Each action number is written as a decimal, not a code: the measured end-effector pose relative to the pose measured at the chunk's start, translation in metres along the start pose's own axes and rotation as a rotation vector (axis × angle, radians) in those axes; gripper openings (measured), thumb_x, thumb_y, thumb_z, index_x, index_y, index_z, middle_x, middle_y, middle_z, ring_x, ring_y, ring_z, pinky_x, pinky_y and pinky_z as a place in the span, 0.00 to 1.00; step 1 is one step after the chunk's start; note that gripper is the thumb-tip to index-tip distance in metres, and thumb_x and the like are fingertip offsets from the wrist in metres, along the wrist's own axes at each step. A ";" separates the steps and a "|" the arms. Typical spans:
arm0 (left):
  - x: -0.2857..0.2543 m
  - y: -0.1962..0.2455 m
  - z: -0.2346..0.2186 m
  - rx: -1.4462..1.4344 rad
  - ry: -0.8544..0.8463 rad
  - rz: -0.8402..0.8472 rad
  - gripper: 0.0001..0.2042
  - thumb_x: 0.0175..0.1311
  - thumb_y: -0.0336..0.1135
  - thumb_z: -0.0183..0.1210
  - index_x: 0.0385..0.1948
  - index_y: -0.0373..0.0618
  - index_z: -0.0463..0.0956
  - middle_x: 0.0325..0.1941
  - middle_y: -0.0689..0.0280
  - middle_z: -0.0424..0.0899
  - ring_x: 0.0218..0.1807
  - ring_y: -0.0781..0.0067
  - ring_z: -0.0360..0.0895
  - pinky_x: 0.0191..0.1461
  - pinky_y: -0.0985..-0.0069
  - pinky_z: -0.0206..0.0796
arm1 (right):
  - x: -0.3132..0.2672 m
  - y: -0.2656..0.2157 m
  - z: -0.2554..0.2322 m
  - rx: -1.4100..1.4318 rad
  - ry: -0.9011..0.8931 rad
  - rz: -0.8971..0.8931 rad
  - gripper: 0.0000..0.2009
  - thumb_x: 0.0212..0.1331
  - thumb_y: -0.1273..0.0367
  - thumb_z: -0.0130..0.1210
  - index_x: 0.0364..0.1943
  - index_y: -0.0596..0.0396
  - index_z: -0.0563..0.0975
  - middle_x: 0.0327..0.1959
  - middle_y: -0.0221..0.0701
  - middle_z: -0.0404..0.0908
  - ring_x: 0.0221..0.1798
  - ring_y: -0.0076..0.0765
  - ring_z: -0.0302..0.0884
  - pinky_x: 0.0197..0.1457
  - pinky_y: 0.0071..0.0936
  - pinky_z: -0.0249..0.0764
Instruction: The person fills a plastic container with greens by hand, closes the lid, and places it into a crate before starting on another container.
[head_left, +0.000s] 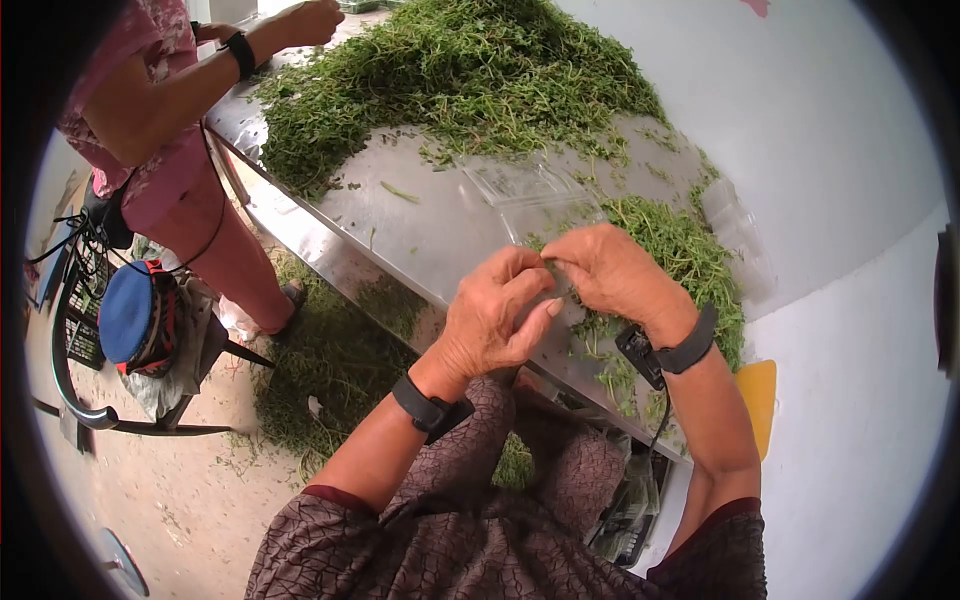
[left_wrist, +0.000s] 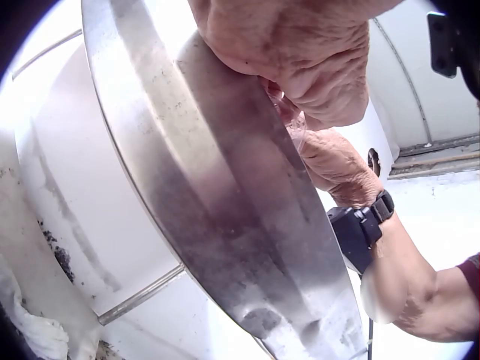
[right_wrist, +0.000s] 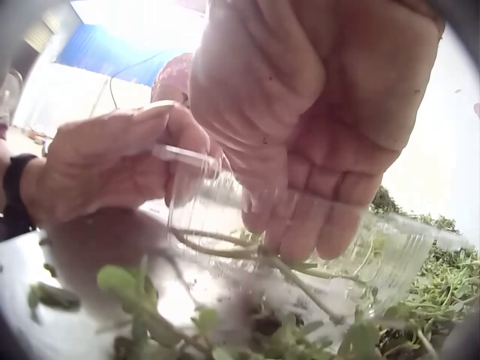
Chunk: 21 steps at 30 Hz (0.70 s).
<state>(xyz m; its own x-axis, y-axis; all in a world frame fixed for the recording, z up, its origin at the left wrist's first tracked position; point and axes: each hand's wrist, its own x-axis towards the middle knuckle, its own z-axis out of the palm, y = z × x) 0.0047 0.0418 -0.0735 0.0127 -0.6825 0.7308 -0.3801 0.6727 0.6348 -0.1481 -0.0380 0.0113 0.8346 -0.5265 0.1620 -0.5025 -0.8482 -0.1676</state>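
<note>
In the head view my left hand (head_left: 495, 315) and right hand (head_left: 620, 275) meet over the metal table's near edge. The right wrist view shows a clear plastic box (right_wrist: 187, 199) between them. My left thumb and fingers pinch its rim. My right thumb and forefinger close together at its wall, with the other fingers extended behind the clear plastic. Thin green stems (right_wrist: 217, 251) show at the box, below the right fingers. Just beyond my hands, clear plastic (head_left: 525, 190) lies on the table. Greens (head_left: 670, 235) are spread beside my right hand.
A large heap of leafy greens (head_left: 470, 70) covers the far metal table (head_left: 390, 230). Another person (head_left: 160, 110) stands at the left. Greens (head_left: 335, 370) lie on the floor, near a chair with a blue cushion (head_left: 128, 315). A white wall (head_left: 850, 150) borders the right side.
</note>
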 end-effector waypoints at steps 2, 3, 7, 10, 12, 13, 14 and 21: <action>-0.001 0.001 0.000 -0.009 -0.009 -0.011 0.10 0.48 0.30 0.61 0.33 0.40 0.76 0.39 0.56 0.76 0.41 0.56 0.76 0.45 0.68 0.70 | -0.002 -0.002 -0.009 0.114 0.083 0.020 0.08 0.48 0.78 0.51 0.31 0.60 0.80 0.30 0.46 0.80 0.34 0.54 0.78 0.38 0.42 0.75; 0.000 0.001 0.000 -0.002 -0.011 -0.015 0.10 0.48 0.30 0.61 0.33 0.40 0.77 0.39 0.56 0.76 0.41 0.56 0.76 0.45 0.68 0.70 | -0.004 -0.006 -0.017 0.116 0.084 0.033 0.08 0.48 0.78 0.51 0.31 0.60 0.80 0.30 0.46 0.80 0.34 0.54 0.78 0.38 0.42 0.75; 0.001 0.003 -0.002 0.000 -0.006 -0.017 0.10 0.49 0.30 0.60 0.34 0.39 0.77 0.39 0.56 0.77 0.41 0.57 0.77 0.45 0.68 0.70 | -0.015 -0.015 -0.046 0.073 0.258 0.065 0.09 0.51 0.77 0.51 0.35 0.59 0.80 0.30 0.44 0.81 0.37 0.53 0.79 0.40 0.40 0.75; 0.001 0.002 -0.002 0.029 -0.007 0.010 0.10 0.49 0.29 0.60 0.34 0.39 0.77 0.39 0.56 0.77 0.40 0.57 0.77 0.45 0.68 0.70 | -0.028 -0.016 -0.056 0.043 0.239 0.131 0.08 0.52 0.76 0.52 0.36 0.59 0.80 0.31 0.44 0.81 0.37 0.53 0.79 0.40 0.40 0.75; 0.002 0.001 -0.002 0.039 -0.006 0.034 0.10 0.49 0.29 0.59 0.34 0.39 0.77 0.39 0.56 0.78 0.40 0.57 0.78 0.45 0.68 0.70 | -0.034 -0.013 -0.054 0.052 0.214 0.163 0.08 0.52 0.75 0.52 0.35 0.58 0.80 0.31 0.43 0.81 0.36 0.53 0.78 0.40 0.41 0.75; 0.002 0.001 -0.001 0.049 -0.001 0.053 0.09 0.50 0.29 0.59 0.34 0.39 0.77 0.40 0.56 0.78 0.40 0.58 0.78 0.45 0.68 0.71 | -0.035 -0.012 -0.051 0.051 0.221 0.168 0.08 0.52 0.75 0.52 0.35 0.58 0.80 0.31 0.43 0.81 0.36 0.53 0.78 0.40 0.41 0.75; 0.002 0.000 -0.001 0.046 -0.007 0.060 0.09 0.50 0.29 0.59 0.34 0.39 0.77 0.40 0.56 0.78 0.40 0.58 0.78 0.45 0.68 0.71 | -0.035 -0.011 -0.046 0.059 0.229 0.151 0.08 0.54 0.74 0.52 0.35 0.58 0.80 0.30 0.44 0.81 0.35 0.53 0.78 0.40 0.42 0.74; 0.001 -0.002 -0.001 0.049 -0.001 0.058 0.10 0.52 0.28 0.58 0.36 0.39 0.77 0.42 0.56 0.78 0.39 0.61 0.79 0.41 0.71 0.72 | -0.023 -0.004 -0.015 -0.049 -0.125 0.090 0.12 0.59 0.65 0.50 0.26 0.58 0.79 0.22 0.45 0.78 0.28 0.55 0.74 0.35 0.45 0.71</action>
<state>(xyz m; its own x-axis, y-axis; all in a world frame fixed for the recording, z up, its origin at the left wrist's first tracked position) 0.0063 0.0399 -0.0737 -0.0118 -0.6432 0.7656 -0.4246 0.6964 0.5786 -0.1690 -0.0231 0.0228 0.8060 -0.5914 0.0260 -0.5841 -0.8016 -0.1275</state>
